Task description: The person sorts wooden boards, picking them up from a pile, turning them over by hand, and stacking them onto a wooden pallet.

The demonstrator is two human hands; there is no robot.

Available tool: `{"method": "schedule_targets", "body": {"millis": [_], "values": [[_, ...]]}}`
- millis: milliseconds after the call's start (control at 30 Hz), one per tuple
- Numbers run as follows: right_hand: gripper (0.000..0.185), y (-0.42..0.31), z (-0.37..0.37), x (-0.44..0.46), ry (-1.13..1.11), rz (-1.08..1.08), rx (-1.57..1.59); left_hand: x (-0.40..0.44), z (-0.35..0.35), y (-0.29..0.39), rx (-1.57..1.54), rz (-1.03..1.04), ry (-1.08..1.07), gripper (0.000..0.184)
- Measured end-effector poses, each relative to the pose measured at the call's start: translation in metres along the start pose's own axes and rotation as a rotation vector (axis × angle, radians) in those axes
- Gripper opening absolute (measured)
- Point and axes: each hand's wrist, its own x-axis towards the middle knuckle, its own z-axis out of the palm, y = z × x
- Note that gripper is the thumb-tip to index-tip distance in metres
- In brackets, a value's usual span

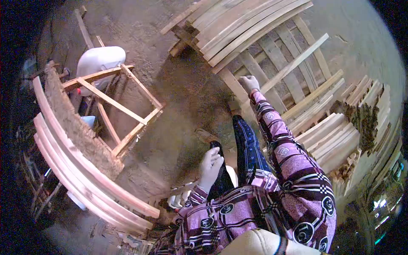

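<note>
My right hand [250, 83] is stretched forward over the slatted wooden frame on the ground, its fingers curled in. Its wrist lies close to the near end of a loose narrow plank [297, 63] that slants across the slats. Whether the fingers grip anything is hidden. My left hand [211, 165] is raised in front of my dark trousers, with fingers loosely bent and a little apart. Nothing shows in it. Beneath the right hand are the slats of a pallet-like frame [270, 53].
Stacked long boards [246, 25] lie at the frame's far side. Bundles of short sticks [331, 136] are at the right. To the left stand a wooden trestle [112, 97], a white plastic container [100, 59] and more long boards [80, 170]. The floor is dusty earth.
</note>
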Motion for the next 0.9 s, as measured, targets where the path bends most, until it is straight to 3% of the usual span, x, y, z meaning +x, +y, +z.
{"method": "schedule_targets", "body": {"millis": [67, 167, 200, 233, 300, 333, 367, 433, 567, 633, 667, 733, 767, 800, 833, 900], "values": [[0.036, -0.012, 0.010, 0.014, -0.245, -0.001, 0.385, -0.002, 0.006, 0.007, -0.014, -0.041, -0.030, 0.038], [0.029, -0.010, 0.022, 0.040, -0.289, -0.111, 0.501, -0.006, 0.013, -0.014, 0.141, 0.036, -0.081, 0.038], [0.026, -0.006, 0.030, 0.052, -0.306, -0.169, 0.500, -0.011, 0.023, -0.002, -0.197, -0.362, -0.037, 0.039], [0.026, 0.001, 0.041, 0.071, -0.315, -0.163, 0.496, -0.014, 0.026, -0.001, -0.200, -0.371, -0.032, 0.039], [0.020, 0.006, 0.059, 0.096, -0.321, -0.074, 0.945, -0.023, 0.029, -0.006, 0.053, -0.109, -0.009, 0.039], [0.023, -0.066, 0.004, 0.035, -0.345, 0.299, 1.034, -0.035, 0.041, -0.032, 0.008, -0.042, 0.023, 0.037], [0.018, -0.044, 0.019, 0.059, -0.299, 0.140, 1.029, -0.033, 0.039, -0.027, 0.010, -0.047, 0.029, 0.037], [0.015, -0.085, -0.002, 0.036, -0.366, 0.267, 1.279, -0.029, 0.033, 0.000, -0.011, -0.108, -0.011, 0.036], [0.015, -0.066, -0.011, 0.039, -0.465, 0.319, 1.315, -0.020, 0.032, 0.023, 0.007, -0.263, -0.069, 0.035], [0.015, -0.036, -0.009, 0.044, -0.497, 0.097, 1.325, -0.013, 0.033, 0.023, -0.115, -0.309, -0.050, 0.037], [0.013, -0.043, -0.033, 0.012, -0.450, 0.226, 1.300, -0.005, 0.037, 0.005, 0.004, -0.062, 0.011, 0.039], [0.013, -0.004, -0.055, -0.018, -0.530, 0.330, 1.268, 0.011, 0.036, -0.003, -0.231, -0.037, 0.083, 0.046], [0.017, -0.007, -0.069, -0.056, -0.606, 0.343, 1.490, 0.025, 0.034, 0.006, -0.275, 0.003, 0.144, 0.048], [0.024, 0.033, -0.076, -0.073, -0.761, 0.337, 1.554, 0.037, 0.029, 0.011, -0.214, 0.026, 0.150, 0.051], [0.027, 0.028, -0.078, -0.104, -0.551, 0.439, 1.418, 0.053, 0.021, 0.016, -0.150, 0.058, 0.155, 0.053], [0.027, 0.084, -0.056, -0.141, -0.508, 0.336, 1.126, 0.077, 0.008, 0.044, -0.060, 0.098, 0.044, 0.058]]}}
